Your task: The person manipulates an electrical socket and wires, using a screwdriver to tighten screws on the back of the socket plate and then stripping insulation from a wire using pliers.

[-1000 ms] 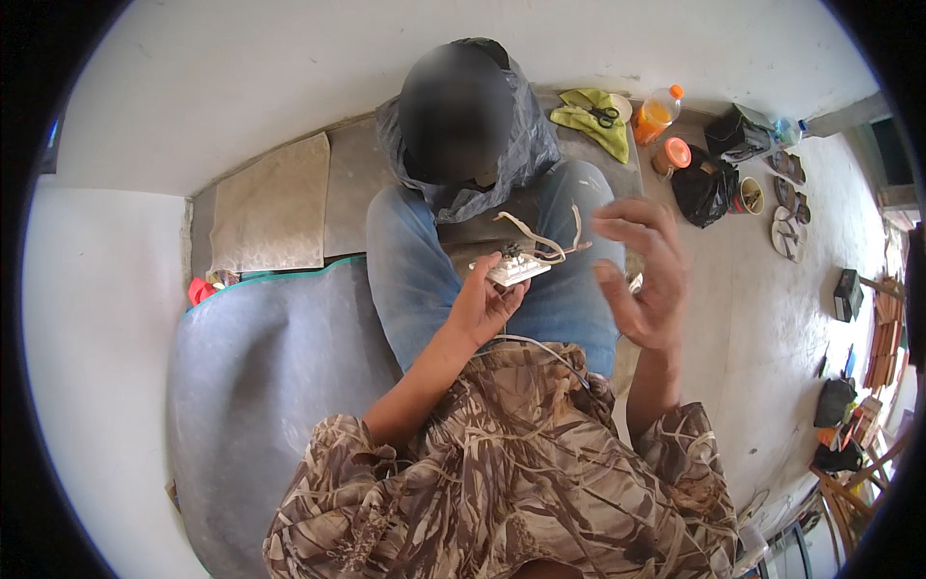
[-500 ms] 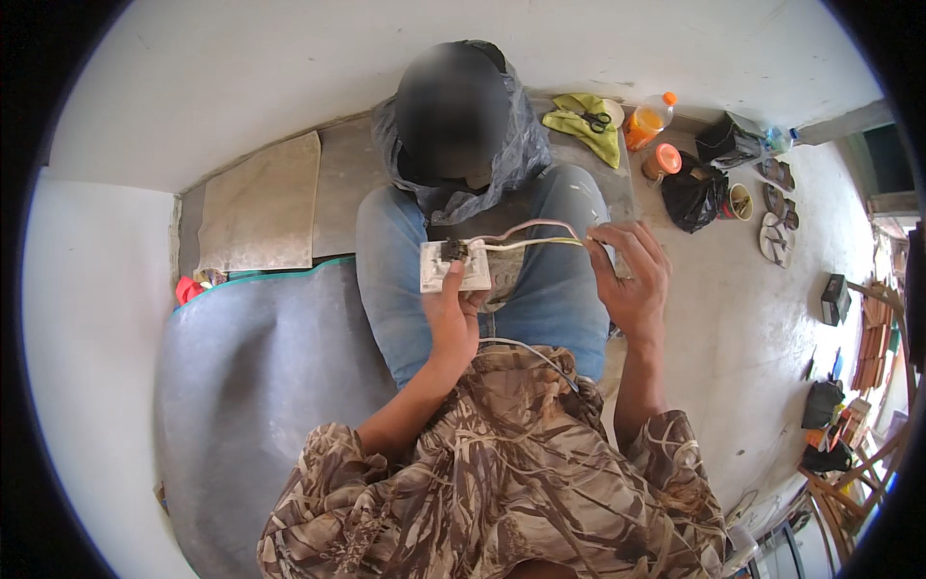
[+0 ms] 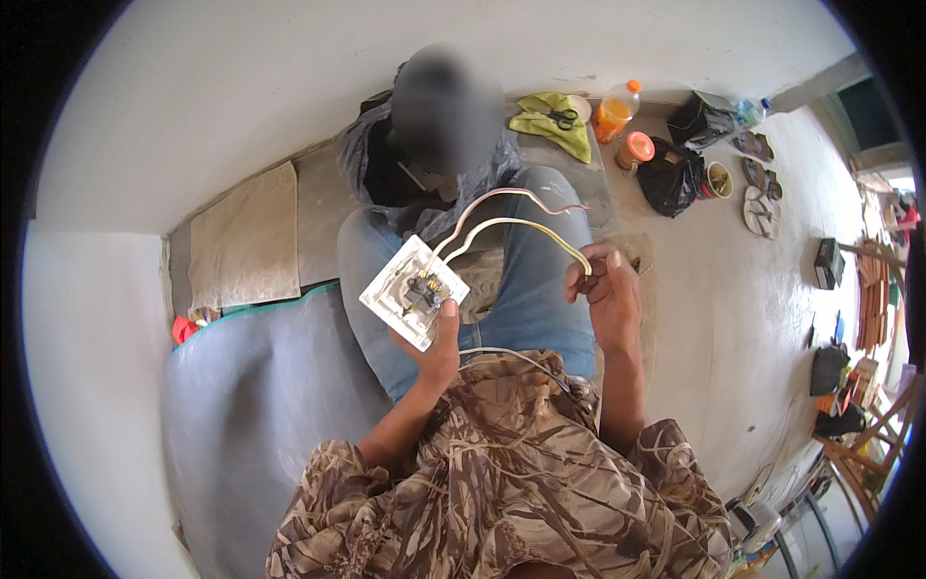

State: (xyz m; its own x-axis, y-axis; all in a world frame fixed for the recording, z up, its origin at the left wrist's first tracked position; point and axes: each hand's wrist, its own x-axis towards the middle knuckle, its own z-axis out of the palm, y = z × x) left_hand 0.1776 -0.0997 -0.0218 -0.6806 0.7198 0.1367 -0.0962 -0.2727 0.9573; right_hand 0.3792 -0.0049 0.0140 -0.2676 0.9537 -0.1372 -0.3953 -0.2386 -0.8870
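Observation:
My left hand [image 3: 439, 352] is closed around the edge of a white wall switch or socket plate [image 3: 386, 294], its back turned up and its black terminal block with brass-coloured screws showing. Two wires come off the plate. The pinkish wire [image 3: 482, 198] arcs upward and ends loose in the air. Below it, the white and yellow-green wire [image 3: 526, 224] curves to my right hand [image 3: 612, 294], whose curled fingers pinch its end. Both hands are above my lap. A thin white cable [image 3: 502, 350] lies across my waist.
A grey plastic bag [image 3: 357, 145], partly behind a dark blurred shape, lies beyond my knees. Scissors [image 3: 562, 119] rest on a green cloth [image 3: 540, 106]. An orange drink bottle [image 3: 612, 118], an orange-lidded jar [image 3: 635, 150], a black bag [image 3: 670, 179] and sandals [image 3: 760, 212] stand to the right.
The plate has tilted and come up closer, showing its terminals more plainly. The pinkish wire is now apart from my right hand, which has shifted lower and left along with the yellow-green wire.

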